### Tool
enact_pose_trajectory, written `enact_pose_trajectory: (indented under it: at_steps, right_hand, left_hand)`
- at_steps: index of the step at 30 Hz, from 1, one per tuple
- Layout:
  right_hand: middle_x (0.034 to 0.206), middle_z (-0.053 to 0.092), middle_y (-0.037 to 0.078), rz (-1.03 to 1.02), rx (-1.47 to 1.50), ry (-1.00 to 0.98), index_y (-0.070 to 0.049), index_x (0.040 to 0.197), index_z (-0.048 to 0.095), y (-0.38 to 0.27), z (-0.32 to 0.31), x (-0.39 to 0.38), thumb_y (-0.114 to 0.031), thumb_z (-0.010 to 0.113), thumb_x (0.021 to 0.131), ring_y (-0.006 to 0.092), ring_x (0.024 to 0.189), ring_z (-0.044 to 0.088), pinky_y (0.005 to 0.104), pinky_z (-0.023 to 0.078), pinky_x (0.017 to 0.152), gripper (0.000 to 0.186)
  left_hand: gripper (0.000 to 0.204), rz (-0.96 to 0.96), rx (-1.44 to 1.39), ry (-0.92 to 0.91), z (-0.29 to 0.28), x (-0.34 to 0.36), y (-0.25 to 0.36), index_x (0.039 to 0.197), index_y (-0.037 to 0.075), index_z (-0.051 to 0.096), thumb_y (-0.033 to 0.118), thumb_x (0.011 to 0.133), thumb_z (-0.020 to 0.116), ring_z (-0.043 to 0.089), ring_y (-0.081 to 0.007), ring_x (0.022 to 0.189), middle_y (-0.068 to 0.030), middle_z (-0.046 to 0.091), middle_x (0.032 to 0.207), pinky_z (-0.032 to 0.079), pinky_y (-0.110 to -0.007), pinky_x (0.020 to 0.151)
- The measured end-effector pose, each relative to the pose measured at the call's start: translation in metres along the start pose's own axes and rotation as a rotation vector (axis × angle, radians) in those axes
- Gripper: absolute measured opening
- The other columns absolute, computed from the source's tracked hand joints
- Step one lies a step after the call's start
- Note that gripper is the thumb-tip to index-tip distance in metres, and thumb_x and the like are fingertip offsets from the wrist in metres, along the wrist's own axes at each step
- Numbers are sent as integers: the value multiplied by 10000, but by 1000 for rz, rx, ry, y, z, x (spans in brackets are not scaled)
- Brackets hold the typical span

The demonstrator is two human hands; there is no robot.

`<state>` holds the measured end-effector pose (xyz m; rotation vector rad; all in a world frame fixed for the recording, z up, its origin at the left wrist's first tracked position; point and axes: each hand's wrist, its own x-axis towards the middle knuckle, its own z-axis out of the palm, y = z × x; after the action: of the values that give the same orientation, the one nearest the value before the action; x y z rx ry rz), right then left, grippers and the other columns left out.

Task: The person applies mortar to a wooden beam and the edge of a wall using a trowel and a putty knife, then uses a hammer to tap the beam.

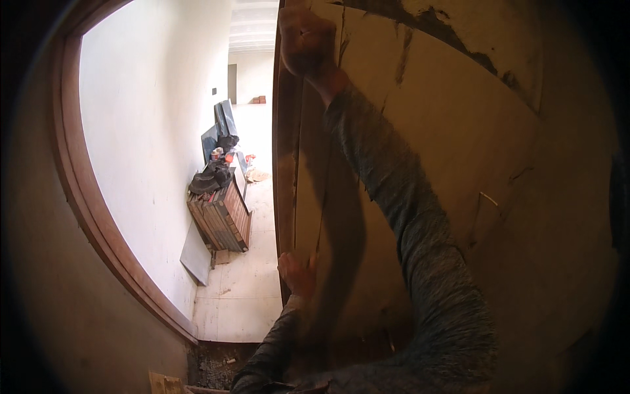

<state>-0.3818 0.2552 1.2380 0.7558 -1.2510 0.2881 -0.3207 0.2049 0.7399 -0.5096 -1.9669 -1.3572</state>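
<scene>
Dark items (pixel 211 178) top a brown stack (pixel 228 218) near a grey panel (pixel 196 256) and white wall (pixel 141 131).

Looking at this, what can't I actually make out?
All in the head view:
Right hand: its own fist hides whether it holds anything.
Left hand: too small and dim to tell its exact grip.
Distant reddish stack: too small to identify.
Tan wooden piece: cut off by the lower edge.

Brightly lit white wall (pixel 144 131), pale tiled floor (pixel 243 315), white ceiling (pixel 252 26) far off, shadowed wall (pixel 72 295) at near left
</scene>
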Motion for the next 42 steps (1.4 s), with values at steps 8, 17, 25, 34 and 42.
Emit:
enact_pose_trajectory:
  at_steps: [8,17,25,34,42]
  right_hand:
    - [623,582,107,-33,-103,-65,-11,699,554,2,-12,-2,-158,505,986,158,574,586,345,442,518,326]
    - [594,500,74,-148,64,45,-30,707,536,3,-7,4,-153,475,999,161,529,509,327,417,508,323]
    - [678,627,158,-124,-148,-6,-48,797,642,12,-12,2,-136,519,927,312,615,647,397,516,560,199]
    - [662,601,137,-69,-65,-62,-52,772,617,-11,-19,-40,-128,512,928,285,590,615,385,490,539,203]
    - [647,579,118,-14,-70,-83,-55,749,594,-12,-29,-62,-120,505,930,261,567,586,374,468,521,212]
  left_hand:
    - [506,26,12,-34,3,-4,-1,1054,-4,536,256,743,838,516,-418,1049,-211,558,1062,413,-520,883]
    - [473,54,41,43,2,2,-1,1023,-20,545,327,798,775,516,-420,1040,-213,538,1035,410,-536,890]
    - [533,-37,-56,-85,-4,2,4,1079,-44,530,311,782,795,502,-446,1102,-262,541,1139,398,-547,933]
    - [475,8,55,26,-2,-2,3,1078,-43,537,303,823,738,497,-425,1117,-240,537,1161,393,-530,936]
    - [436,-52,33,-80,-1,2,-1,1057,-25,530,283,830,739,505,-399,1072,-212,523,1122,397,-524,896]
